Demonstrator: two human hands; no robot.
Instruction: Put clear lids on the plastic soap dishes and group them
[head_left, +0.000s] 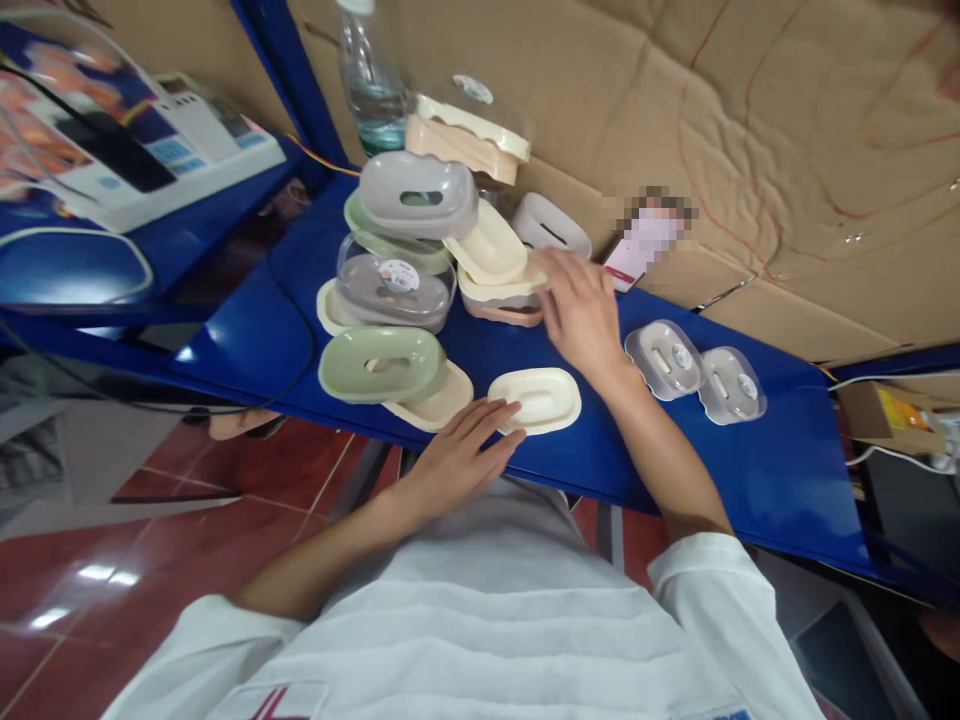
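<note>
My left hand (476, 450) lies with its fingers stretched over the left end of a cream oval dish (551, 400) near the table's front edge. My right hand (581, 305) reaches to the right end of a stack, its fingertips at a cream tray (499, 290) there; whether it grips the tray is unclear. Another cream piece (491, 245) rests on that stack, tilted. Left of it are a grey dish (416, 185) over a green one (397, 245), a grey dish under a clear labelled cover (397, 290), and a green slotted dish (375, 375) overlapping a cream one (442, 400).
Two clear-covered dishes (667, 358) (733, 385) sit on the blue table (787, 480) at right. Behind stand a bottle (371, 90), stacked trays (457, 145), a pale slotted dish (551, 225) and a phone (645, 240) against cardboard. A cable (311, 350) crosses the left side.
</note>
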